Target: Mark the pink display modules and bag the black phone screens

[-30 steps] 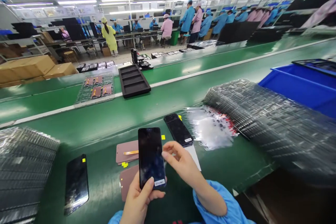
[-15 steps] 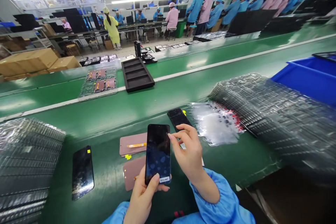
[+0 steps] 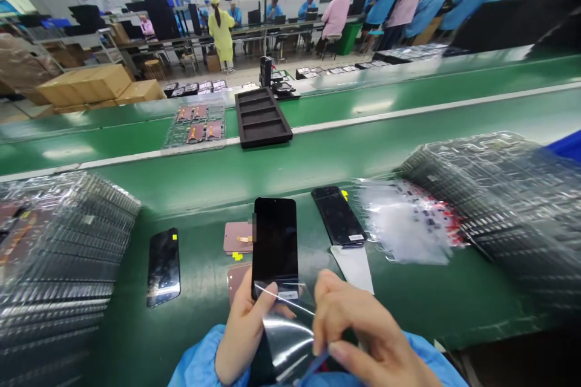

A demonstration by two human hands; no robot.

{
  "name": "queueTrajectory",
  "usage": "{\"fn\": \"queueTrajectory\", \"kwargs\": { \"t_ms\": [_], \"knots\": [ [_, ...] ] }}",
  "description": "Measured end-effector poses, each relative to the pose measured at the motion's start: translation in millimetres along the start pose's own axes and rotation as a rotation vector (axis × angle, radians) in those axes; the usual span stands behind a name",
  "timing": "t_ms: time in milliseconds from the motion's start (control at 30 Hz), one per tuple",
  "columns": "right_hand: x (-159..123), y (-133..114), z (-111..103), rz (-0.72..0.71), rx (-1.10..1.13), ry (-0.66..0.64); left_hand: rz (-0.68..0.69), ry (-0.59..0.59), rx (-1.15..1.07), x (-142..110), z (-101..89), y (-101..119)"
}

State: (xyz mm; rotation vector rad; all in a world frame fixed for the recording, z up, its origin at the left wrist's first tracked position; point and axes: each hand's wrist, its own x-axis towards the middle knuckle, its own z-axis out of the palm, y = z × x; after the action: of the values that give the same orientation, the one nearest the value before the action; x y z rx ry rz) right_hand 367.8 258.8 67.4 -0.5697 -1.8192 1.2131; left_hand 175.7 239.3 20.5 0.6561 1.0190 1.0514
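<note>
Our left hand point(image 3: 247, 321) grips a black phone screen point(image 3: 275, 245) low on its left side, thumb over the front near the white label point(image 3: 287, 295) and fingers behind. The screen stands tilted over the green bench point(image 3: 204, 326), in front of the pinkish-brown panels point(image 3: 236, 237). Our right hand point(image 3: 358, 320) is narrowed, thumb and fingertips seeming to pinch a clear film point(image 3: 289, 337) by the blue strip point(image 3: 313, 367) along its edge. The film bows between our hands, its upper edge crossing the foot of the screen; we cannot tell whether it sticks there.

As we judge it, the likeliest trouble is a smudge, since our bare thumb presses on the front and could mark the glass. The slack film could fold and crease on itself if our right hand pulled unevenly, or catch on the left thumb and lift the label. Held only at its lower end, the screen could tip if the film were tugged sharply; a drop could scrape it on the panels or strain the orange ribbon cable point(image 3: 246, 239).
</note>
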Motion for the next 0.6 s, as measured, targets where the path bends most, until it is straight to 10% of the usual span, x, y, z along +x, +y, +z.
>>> {"fn": "queueTrajectory", "kwargs": {
  "t_ms": [200, 600],
  "knots": [
    [-11, 20, -13, 0.033, 0.269, 0.278, 0.085, -0.122, 0.051, -6, -1.3, 0],
    [-6, 27, -16, 0.036, 0.314, 0.324, 0.082, -0.186, 0.069, -10, 0.9, 6]
  ]
}}
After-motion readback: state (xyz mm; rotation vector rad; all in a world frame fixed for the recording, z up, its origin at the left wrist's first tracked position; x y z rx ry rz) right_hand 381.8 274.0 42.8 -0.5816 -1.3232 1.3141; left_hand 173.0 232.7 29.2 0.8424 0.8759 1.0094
